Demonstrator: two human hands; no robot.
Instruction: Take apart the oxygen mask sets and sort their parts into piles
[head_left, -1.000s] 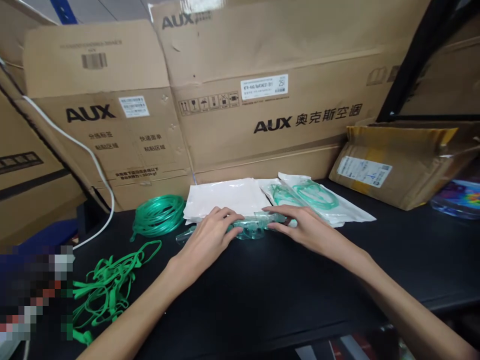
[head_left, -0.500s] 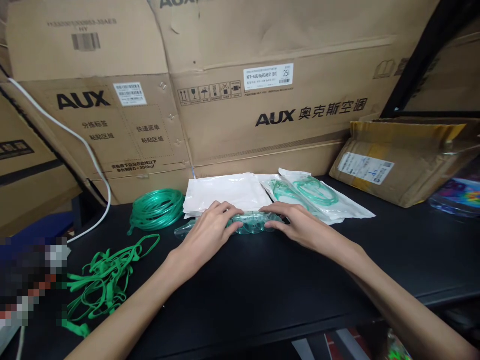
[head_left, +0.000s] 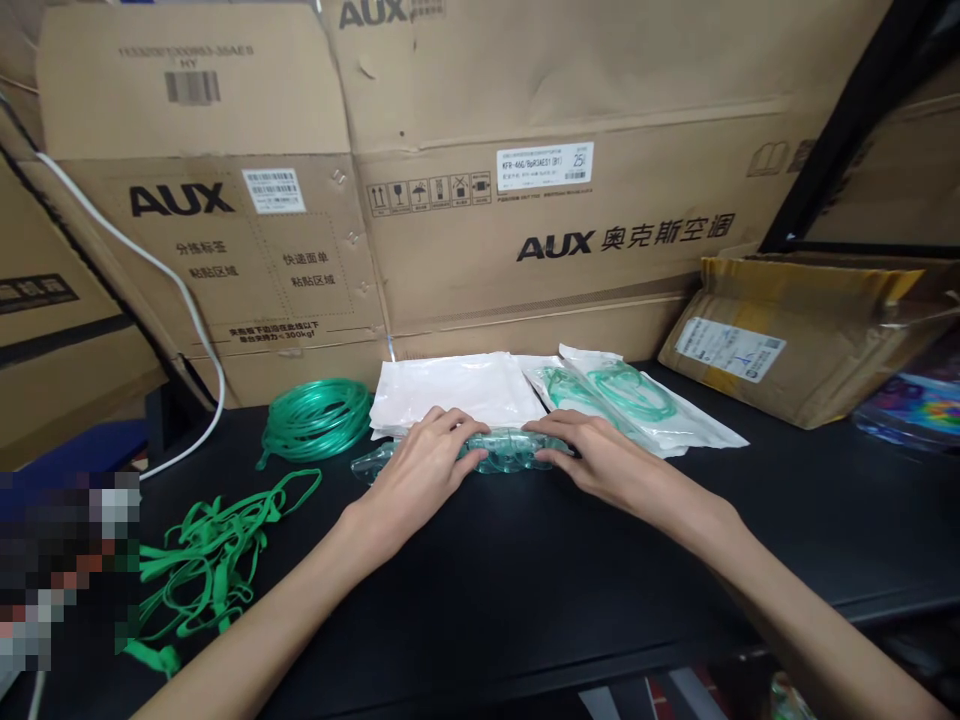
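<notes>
left hand (head_left: 421,455), right hand (head_left: 592,448), half-curled around greenish plastic (head_left: 508,455)

Left hand (head_left: 424,455) and right hand (head_left: 600,453) face each other, fingers (head_left: 471,430) curved, forearms (head_left: 281,605) angling inward.

The row of clear, green-tinted plastic pieces (head_left: 504,452) now lies more evenly between the left hand (head_left: 424,458) and the right hand (head_left: 604,458); a second ago, its right end looked uneven, with a part jutting at a slant beside the right forefinger. The space between the right thumb and forefinger looks slightly narrower. The view dips lower too: a blue post and a whitish patch above the large brown cardboard boxes (head_left: 600,90) are out of sight.
</notes>
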